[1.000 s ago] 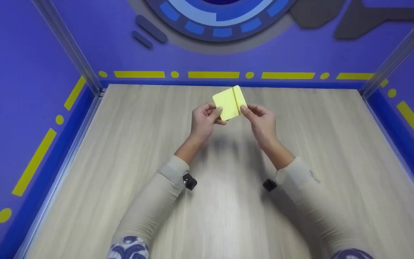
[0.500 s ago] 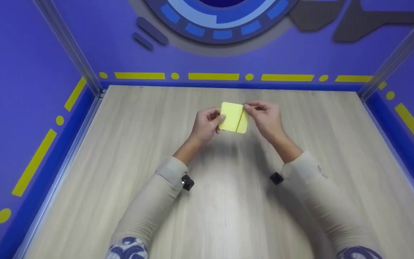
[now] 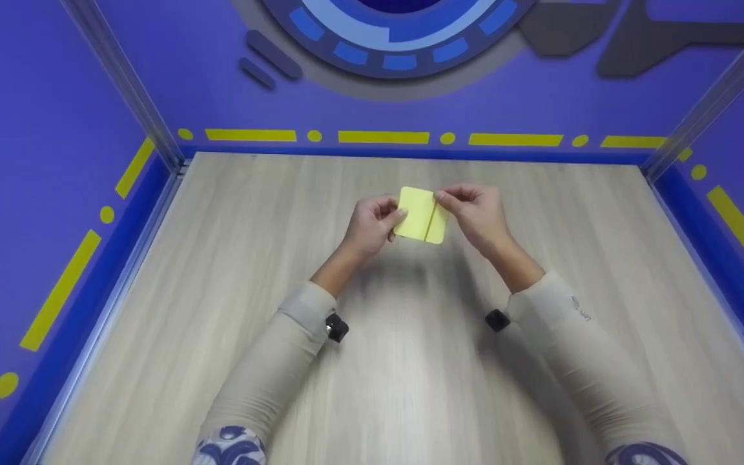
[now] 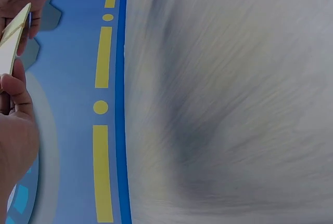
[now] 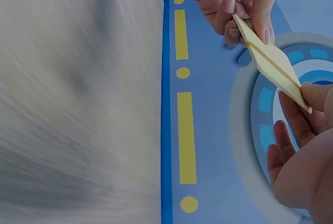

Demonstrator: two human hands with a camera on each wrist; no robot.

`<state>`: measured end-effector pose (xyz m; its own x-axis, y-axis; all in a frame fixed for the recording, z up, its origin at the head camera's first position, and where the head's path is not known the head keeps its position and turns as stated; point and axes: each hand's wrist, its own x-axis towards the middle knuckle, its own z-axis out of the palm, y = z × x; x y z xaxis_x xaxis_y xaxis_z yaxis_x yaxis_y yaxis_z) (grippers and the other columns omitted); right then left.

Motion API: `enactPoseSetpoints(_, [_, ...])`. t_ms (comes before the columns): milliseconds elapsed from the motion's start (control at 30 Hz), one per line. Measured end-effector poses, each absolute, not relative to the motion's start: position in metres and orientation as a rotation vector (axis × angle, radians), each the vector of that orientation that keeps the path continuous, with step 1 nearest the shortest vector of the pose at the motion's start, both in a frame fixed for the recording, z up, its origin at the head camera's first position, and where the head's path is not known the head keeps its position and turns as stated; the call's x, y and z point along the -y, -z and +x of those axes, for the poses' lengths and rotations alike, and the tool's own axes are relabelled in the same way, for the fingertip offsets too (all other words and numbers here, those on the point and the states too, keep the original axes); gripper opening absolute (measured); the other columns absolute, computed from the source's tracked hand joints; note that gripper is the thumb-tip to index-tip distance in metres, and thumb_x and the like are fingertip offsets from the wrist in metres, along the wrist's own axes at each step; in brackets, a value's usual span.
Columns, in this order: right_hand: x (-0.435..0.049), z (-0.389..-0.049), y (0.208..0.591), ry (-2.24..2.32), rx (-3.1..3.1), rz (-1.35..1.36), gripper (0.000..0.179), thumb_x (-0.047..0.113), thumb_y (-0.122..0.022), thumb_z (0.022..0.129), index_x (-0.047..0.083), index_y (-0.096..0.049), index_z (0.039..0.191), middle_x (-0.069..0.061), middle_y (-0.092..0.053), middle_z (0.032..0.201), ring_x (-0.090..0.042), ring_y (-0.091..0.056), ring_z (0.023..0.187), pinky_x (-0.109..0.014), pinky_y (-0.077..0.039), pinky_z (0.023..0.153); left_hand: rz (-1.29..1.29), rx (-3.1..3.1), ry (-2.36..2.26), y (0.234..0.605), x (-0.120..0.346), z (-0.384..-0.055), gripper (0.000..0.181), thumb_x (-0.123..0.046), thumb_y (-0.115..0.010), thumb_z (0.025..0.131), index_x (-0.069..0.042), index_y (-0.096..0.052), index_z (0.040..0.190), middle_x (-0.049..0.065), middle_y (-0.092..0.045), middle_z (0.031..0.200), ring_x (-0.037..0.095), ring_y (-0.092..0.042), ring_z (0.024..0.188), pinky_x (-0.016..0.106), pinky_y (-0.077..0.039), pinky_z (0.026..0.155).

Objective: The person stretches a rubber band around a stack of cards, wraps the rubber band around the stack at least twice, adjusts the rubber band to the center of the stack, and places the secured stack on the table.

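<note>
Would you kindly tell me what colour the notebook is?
The notebook is yellow, crossed by a darker band; best seen in the head view.

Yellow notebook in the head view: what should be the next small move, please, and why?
Probably the right hand should ease the darker band toward the nearer edge of the yellow notebook: the band crosses the face, this hand pinches the top by the band's upper end, and the left hand steadies the opposite side.

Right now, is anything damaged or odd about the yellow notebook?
Nothing stands out. The notebook, held by the left hand and right hand, shows no visible tear; its band runs across it.
</note>
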<state>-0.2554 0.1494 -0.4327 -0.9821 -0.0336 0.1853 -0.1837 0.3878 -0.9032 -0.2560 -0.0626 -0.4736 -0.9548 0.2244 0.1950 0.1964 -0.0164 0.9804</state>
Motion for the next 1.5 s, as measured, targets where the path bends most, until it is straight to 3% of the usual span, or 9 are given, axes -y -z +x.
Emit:
enactPoseSetpoints(167, [-0.150,-0.257,0.437,-1.712,2.599,0.071,0.032,0.040,-0.072,0.090,0.011,-0.077,0.102,-0.006,-0.073,0.099,-0.018,-0.062,0.090,-0.029,-0.050,0.080,0.505,-2.198,-2.101,0.475,0.065,-0.256,0.015,-0.011,-0.061,0.098,-0.002,-0.071,0.104,0.002,-0.061,0.079,0.011,-0.050,0.059,0.024,-0.043,0.050])
enactPoseSetpoints(467, [-0.144,-0.257,0.434,-1.749,2.600,0.106,0.037,0.043,-0.072,0.089,0.009,-0.076,0.103,-0.005,-0.072,0.099,-0.017,-0.062,0.090,-0.032,-0.052,0.081,0.518,-2.176,-2.091,0.478,0.069,-0.257,0.017,-0.016,-0.062,0.098,-0.003,-0.070,0.105,0.003,-0.061,0.079,0.013,-0.051,0.060,0.026,-0.044,0.052])
enactPoseSetpoints(700, [-0.147,-0.256,0.435,-1.769,2.532,0.194,0.032,0.036,-0.073,0.090,0.006,-0.075,0.101,-0.003,-0.069,0.093,-0.015,-0.058,0.084,-0.022,-0.051,0.072,0.494,-2.163,-2.161,0.480,0.074,-0.257,0.018,-0.012,-0.064,0.097,0.002,-0.070,0.106,0.003,-0.061,0.079,0.015,-0.051,0.059,0.028,-0.045,0.049])
enactPoseSetpoints(900, [-0.143,-0.255,0.435,-1.787,2.533,0.224,0.030,0.032,-0.073,0.091,0.004,-0.075,0.099,-0.004,-0.070,0.093,-0.015,-0.059,0.084,-0.024,-0.052,0.074,0.513,-2.149,-2.145,0.479,0.076,-0.258,0.020,-0.011,-0.064,0.096,0.005,-0.069,0.108,0.004,-0.061,0.079,0.016,-0.050,0.060,0.029,-0.043,0.050])
enactPoseSetpoints(1200, [-0.135,-0.250,0.429,-1.743,2.598,0.257,0.033,0.038,-0.070,0.092,0.007,-0.076,0.100,-0.008,-0.071,0.095,-0.018,-0.061,0.084,-0.026,-0.052,0.071,0.549,-2.175,-2.110,0.475,0.074,-0.255,0.016,-0.014,-0.063,0.097,-0.002,-0.072,0.105,0.002,-0.061,0.079,0.013,-0.051,0.061,0.026,-0.044,0.052])
enactPoseSetpoints(1500, [-0.141,-0.256,0.435,-1.805,2.548,0.168,0.038,0.040,-0.070,0.092,0.006,-0.074,0.107,-0.006,-0.070,0.101,-0.016,-0.060,0.092,-0.026,-0.052,0.082,0.507,-2.174,-2.174,0.477,0.076,-0.256,0.017,-0.014,-0.064,0.097,-0.003,-0.072,0.107,0.002,-0.063,0.078,0.013,-0.052,0.060,0.026,-0.045,0.051])
